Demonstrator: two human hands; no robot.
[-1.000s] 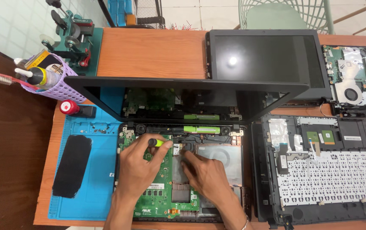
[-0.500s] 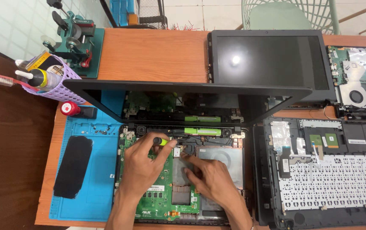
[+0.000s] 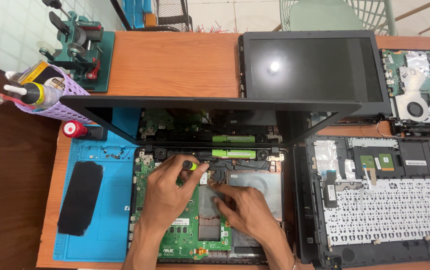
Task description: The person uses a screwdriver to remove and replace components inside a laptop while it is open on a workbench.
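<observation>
An opened laptop base [image 3: 145, 165] lies in front of me with its green motherboard [image 3: 187, 240] bare and its dark screen [image 3: 210, 117] standing up behind. My left hand [image 3: 167, 197] rests on the board and grips a small screwdriver with a yellow-green handle [image 3: 191, 165], tip down near the hinge area. My right hand [image 3: 245, 210] lies beside it on the grey metal plate [image 3: 262, 185], its fingers pressed to the board by the dark cooling part [image 3: 220, 172].
A blue work mat [image 3: 107, 210] with a black pad [image 3: 80, 197] lies at the left. A purple basket of tools [image 3: 50, 95] and a green clamp device [image 3: 80, 50] stand at the back left. Another laptop screen [image 3: 315, 70], a removed keyboard cover [image 3: 380, 200] and a second motherboard [image 3: 425, 85] lie at the right.
Both hands have stayed on the board with only slight shifts. My right hand's fingers have moved a little up toward the screwdriver tip.
</observation>
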